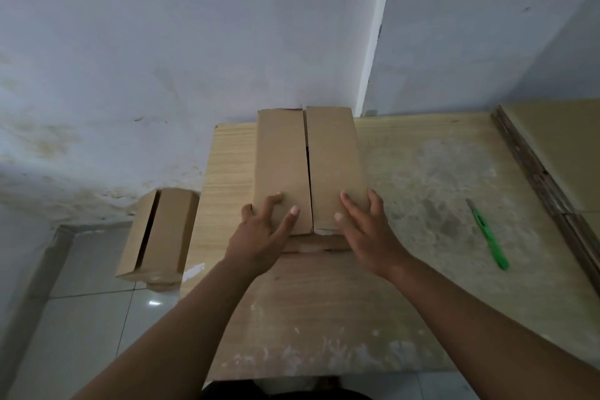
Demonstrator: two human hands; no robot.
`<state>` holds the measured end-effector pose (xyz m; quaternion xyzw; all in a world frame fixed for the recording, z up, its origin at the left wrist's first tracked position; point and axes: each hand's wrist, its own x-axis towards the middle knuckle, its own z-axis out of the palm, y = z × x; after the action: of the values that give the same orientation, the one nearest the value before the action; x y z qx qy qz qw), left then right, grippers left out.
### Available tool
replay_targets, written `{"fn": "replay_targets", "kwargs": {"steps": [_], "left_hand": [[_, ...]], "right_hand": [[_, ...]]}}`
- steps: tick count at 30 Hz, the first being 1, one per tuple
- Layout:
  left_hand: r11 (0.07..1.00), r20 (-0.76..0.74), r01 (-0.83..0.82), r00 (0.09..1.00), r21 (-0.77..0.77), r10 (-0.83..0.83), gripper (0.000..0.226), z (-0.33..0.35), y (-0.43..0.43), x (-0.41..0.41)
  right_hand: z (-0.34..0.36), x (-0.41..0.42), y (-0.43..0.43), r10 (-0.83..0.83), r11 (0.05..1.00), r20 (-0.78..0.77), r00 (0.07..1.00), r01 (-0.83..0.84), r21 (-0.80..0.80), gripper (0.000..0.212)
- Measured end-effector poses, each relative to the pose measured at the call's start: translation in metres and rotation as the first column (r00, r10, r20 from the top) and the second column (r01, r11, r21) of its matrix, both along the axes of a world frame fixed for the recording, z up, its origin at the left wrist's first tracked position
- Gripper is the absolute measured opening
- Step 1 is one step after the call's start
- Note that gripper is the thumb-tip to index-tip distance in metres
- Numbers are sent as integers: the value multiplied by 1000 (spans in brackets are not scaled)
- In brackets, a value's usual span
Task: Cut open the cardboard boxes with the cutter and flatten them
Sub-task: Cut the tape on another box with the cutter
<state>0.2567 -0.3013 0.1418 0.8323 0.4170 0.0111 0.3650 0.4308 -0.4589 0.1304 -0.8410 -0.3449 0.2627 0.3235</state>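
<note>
Both forearms reach out from the bottom edge over the bench point(324, 318), a pale wood-grain top with scuffed, whitish patches. Along its far right side lies a stack of flat cardboard point(552, 146). Straight ahead, at the far left part of the bench against the wall, sits the cardboard box point(282, 156), lengthwise away from me, its two top flaps meeting along a dark slit. A second box point(162, 230) stands off the bench's left edge, above the tiled floor point(91, 334), with the same kind of gap down its top.

My hands lie on the near end of the first box. The left hand point(259, 230) is spread over the left flap, fingers slightly bent, one over the side edge. The right hand point(367, 224) lies flat on the right flap, fingers straight – neither grips anything. The green cutter point(487, 234) lies on the bench well to the right of my right hand – untouched.
</note>
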Motion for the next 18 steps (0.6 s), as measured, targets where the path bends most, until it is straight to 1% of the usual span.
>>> {"fn": "replay_targets", "kwargs": {"steps": [2, 3, 4, 6, 7, 8, 10, 11, 14, 15, 17, 18], "left_hand": [[994, -73, -107, 991, 17, 108, 85, 5, -6, 22], [989, -130, -137, 981, 48, 142, 86, 6, -10, 32], [985, -189, -146, 969, 89, 160, 89, 7, -13, 40], [978, -254, -151, 949, 145, 184, 95, 6, -17, 48], [976, -255, -156, 948, 149, 190, 99, 4, -17, 48], [977, -251, -156, 949, 142, 188, 103, 2, -16, 47], [982, -247, -126, 956, 140, 158, 112, -1, -13, 44], [983, -247, -103, 959, 150, 138, 113, -3, -11, 42], [982, -228, -83, 966, 168, 121, 113, -5, -10, 38], [982, -220, -82, 968, 169, 119, 113, -5, -10, 36], [986, -192, -72, 976, 149, 101, 111, -2, -9, 32], [990, -175, -63, 981, 124, 85, 110, 0, -7, 31]], "right_hand": [[-4, 6, 9, -195, 970, -23, 981, 196, 146, 36], [-6, 10, 11, -273, 946, -29, 962, 274, 172, 30], [-8, 13, 12, -338, 921, -54, 939, 342, 183, 29], [-6, 17, 7, -430, 874, -216, 877, 464, 143, 41], [-6, 18, 5, -435, 867, -300, 849, 485, 113, 45], [-8, 18, 3, -402, 884, -355, 844, 459, 89, 46], [-11, 13, 1, -317, 924, -434, 843, 377, 58, 49], [-12, 10, 1, -307, 922, -466, 830, 380, 71, 48], [-14, 2, -4, -298, 854, -542, 786, 473, 217, 22], [-12, 0, -7, -279, 825, -583, 763, 501, 260, 21], [-4, -4, -13, -231, 813, -621, 749, 499, 299, 31], [-4, -2, -15, -228, 821, -595, 771, 480, 308, 42]]}}
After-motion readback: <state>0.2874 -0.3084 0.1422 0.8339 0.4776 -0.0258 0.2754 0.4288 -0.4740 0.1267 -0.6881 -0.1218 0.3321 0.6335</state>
